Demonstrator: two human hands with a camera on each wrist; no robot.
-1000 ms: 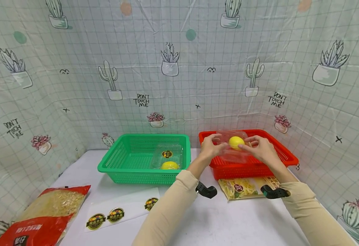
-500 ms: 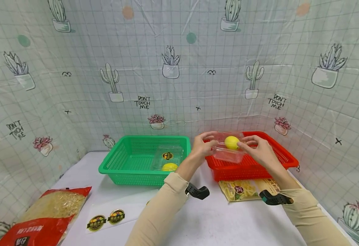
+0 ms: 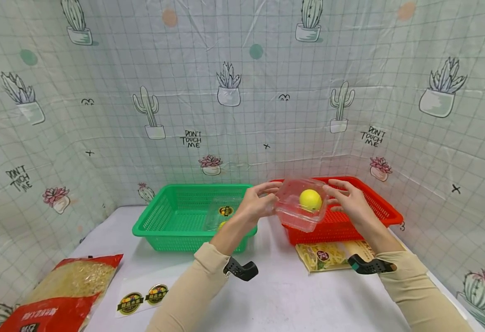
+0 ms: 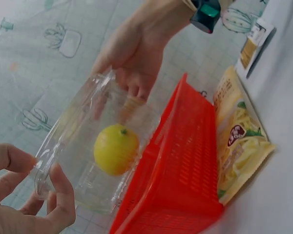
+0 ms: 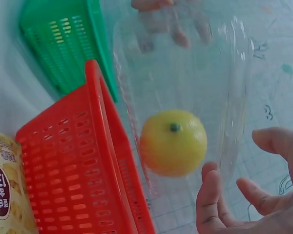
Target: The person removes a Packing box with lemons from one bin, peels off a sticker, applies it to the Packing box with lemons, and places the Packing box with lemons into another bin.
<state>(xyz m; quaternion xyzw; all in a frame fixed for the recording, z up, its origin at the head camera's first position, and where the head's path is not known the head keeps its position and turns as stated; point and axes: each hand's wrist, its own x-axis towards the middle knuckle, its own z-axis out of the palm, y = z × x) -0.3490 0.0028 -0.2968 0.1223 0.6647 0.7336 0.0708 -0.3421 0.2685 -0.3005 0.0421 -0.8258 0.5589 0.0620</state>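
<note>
Left hand (image 3: 254, 203) pinches clear box (image 3: 290, 205), right hand (image 3: 352, 201) spread, above white table (image 3: 300, 299), patterned curtain (image 3: 259, 120) behind.

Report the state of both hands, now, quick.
Left hand: holding the clear container, yellow fruit inside.
Right hand: open, at the container's other end; whether it touches cannot be told.

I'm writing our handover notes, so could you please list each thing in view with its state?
Clear box: tilted, pinched by the left grip; lid state unclear
Yellow fruit: inside that box
Right grip: fingers spread, beside the box
Green basket: upright, open-topped, another box inside
Red basket: upright, open-topped
Yellow packet: lying flat, filled
Red bag: lying flat, filled
Sticker sheet: flat, partly hidden by the left sleeve
</note>
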